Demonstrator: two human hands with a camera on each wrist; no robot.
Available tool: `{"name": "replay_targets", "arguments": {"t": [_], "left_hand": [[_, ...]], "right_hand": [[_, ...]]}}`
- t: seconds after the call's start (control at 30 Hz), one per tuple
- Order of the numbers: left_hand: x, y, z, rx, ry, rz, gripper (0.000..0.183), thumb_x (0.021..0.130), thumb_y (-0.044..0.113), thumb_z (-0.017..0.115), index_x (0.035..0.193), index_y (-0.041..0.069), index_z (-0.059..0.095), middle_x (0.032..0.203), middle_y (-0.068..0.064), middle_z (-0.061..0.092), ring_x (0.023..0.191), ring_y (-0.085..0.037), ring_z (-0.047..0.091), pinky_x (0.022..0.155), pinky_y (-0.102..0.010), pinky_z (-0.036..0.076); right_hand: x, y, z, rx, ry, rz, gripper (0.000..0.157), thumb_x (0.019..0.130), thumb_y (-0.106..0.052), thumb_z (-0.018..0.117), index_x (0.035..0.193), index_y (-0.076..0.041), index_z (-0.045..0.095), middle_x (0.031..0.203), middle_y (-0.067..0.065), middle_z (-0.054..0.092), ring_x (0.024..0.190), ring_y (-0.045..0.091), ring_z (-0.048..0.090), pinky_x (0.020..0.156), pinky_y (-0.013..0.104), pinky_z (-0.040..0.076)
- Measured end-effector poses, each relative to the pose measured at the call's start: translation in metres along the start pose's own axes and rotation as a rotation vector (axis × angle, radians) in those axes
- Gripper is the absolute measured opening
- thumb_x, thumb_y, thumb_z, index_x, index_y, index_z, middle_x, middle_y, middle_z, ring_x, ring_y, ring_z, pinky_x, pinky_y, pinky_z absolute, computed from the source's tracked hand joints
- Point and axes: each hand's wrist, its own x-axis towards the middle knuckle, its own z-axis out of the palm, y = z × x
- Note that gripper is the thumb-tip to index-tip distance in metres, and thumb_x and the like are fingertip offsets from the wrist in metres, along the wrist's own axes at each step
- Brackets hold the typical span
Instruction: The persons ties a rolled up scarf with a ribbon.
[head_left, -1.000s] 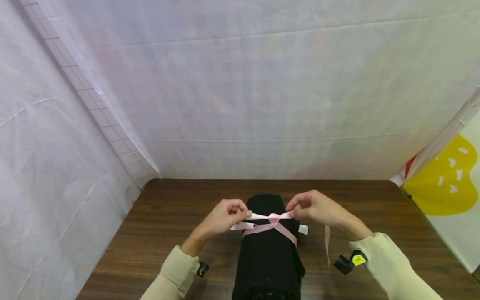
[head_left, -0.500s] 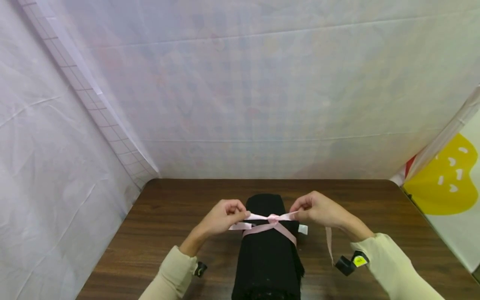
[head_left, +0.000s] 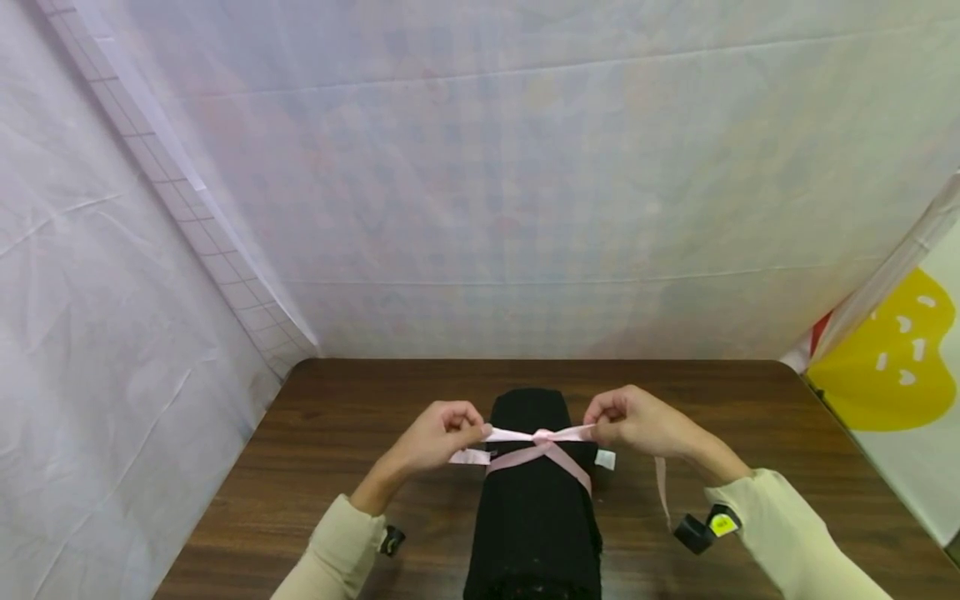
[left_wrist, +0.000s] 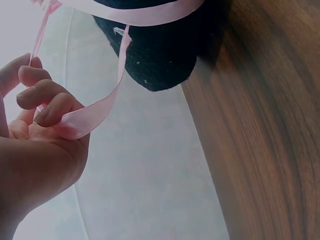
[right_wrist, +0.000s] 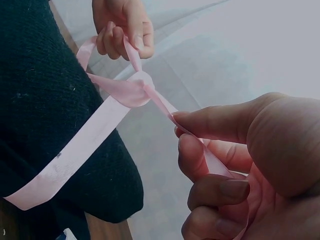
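Note:
A rolled black knitted cloth point(head_left: 536, 517) lies lengthwise on the table, with a pink ribbon point(head_left: 566, 463) wrapped round it and crossed into a knot on top. My left hand point(head_left: 438, 435) pinches one ribbon end between thumb and fingers, to the left of the knot. To its right, my right hand point(head_left: 637, 421) pinches the other end. Both ends stretch nearly straight from the knot. In the right wrist view the knot point(right_wrist: 137, 90) stands slightly off the cloth. A loop of ribbon point(left_wrist: 95, 117) passes through my left fingers back toward the roll.
A dark wooden table point(head_left: 300, 467) bears the roll. White sheeting point(head_left: 480, 208) hangs behind and at the left. A small white tag point(head_left: 605, 459) pokes out at the roll's right side. A ribbon tail point(head_left: 662, 492) hangs below my right hand.
My left hand has drifted a little to the left and my right hand slightly to the right, spreading the ribbon ends further apart. The roll has stayed in place.

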Motion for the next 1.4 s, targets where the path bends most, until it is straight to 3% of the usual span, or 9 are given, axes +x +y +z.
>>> {"name": "replay_targets", "arguments": {"t": [0.23, 0.37, 0.73, 1.23, 1.4], "left_hand": [[0.003, -0.024, -0.002, 0.032, 0.011, -0.018, 0.014, 0.094, 0.013, 0.067, 0.086, 0.002, 0.067, 0.060, 0.003, 0.048, 0.050, -0.004, 0.038, 0.047, -0.020, 0.030], [0.000, -0.026, -0.005, -0.005, -0.010, -0.043, 0.015, 0.094, 0.017, 0.068, 0.089, 0.004, 0.068, 0.062, 0.002, 0.051, 0.050, -0.006, 0.042, 0.047, -0.020, 0.038], [-0.005, -0.031, -0.013, 0.024, -0.014, -0.026, 0.016, 0.095, 0.020, 0.067, 0.087, 0.007, 0.068, 0.060, 0.004, 0.048, 0.047, -0.006, 0.037, 0.041, -0.022, 0.032], [-0.014, -0.039, -0.019, 0.085, 0.018, -0.082, 0.015, 0.095, 0.009, 0.065, 0.087, -0.004, 0.066, 0.061, 0.002, 0.045, 0.046, -0.006, 0.036, 0.041, -0.021, 0.032], [-0.016, -0.043, -0.022, 0.084, 0.021, -0.073, 0.015, 0.094, 0.013, 0.068, 0.085, 0.001, 0.067, 0.061, 0.003, 0.046, 0.048, -0.004, 0.037, 0.044, -0.020, 0.030]], "right_hand": [[-0.002, 0.001, 0.001, 0.006, -0.002, 0.000, 0.006, 0.092, -0.009, 0.067, 0.089, -0.004, 0.067, 0.074, 0.007, 0.061, 0.062, 0.009, 0.050, 0.053, 0.022, 0.040], [-0.002, 0.002, 0.001, 0.001, 0.005, -0.008, 0.007, 0.092, -0.011, 0.068, 0.089, -0.005, 0.067, 0.074, 0.009, 0.062, 0.062, 0.009, 0.050, 0.053, 0.021, 0.040], [-0.005, 0.010, 0.000, -0.001, 0.013, -0.023, 0.008, 0.091, -0.012, 0.069, 0.088, -0.005, 0.068, 0.074, 0.007, 0.063, 0.063, 0.009, 0.051, 0.053, 0.021, 0.041], [-0.007, 0.017, 0.000, -0.006, 0.018, -0.018, 0.010, 0.091, -0.014, 0.071, 0.087, -0.005, 0.068, 0.071, 0.001, 0.060, 0.061, 0.005, 0.047, 0.051, 0.021, 0.038], [-0.008, 0.020, 0.001, 0.002, 0.018, -0.016, 0.011, 0.091, -0.014, 0.071, 0.087, -0.005, 0.067, 0.072, 0.003, 0.060, 0.061, 0.006, 0.046, 0.052, 0.021, 0.037]]}}
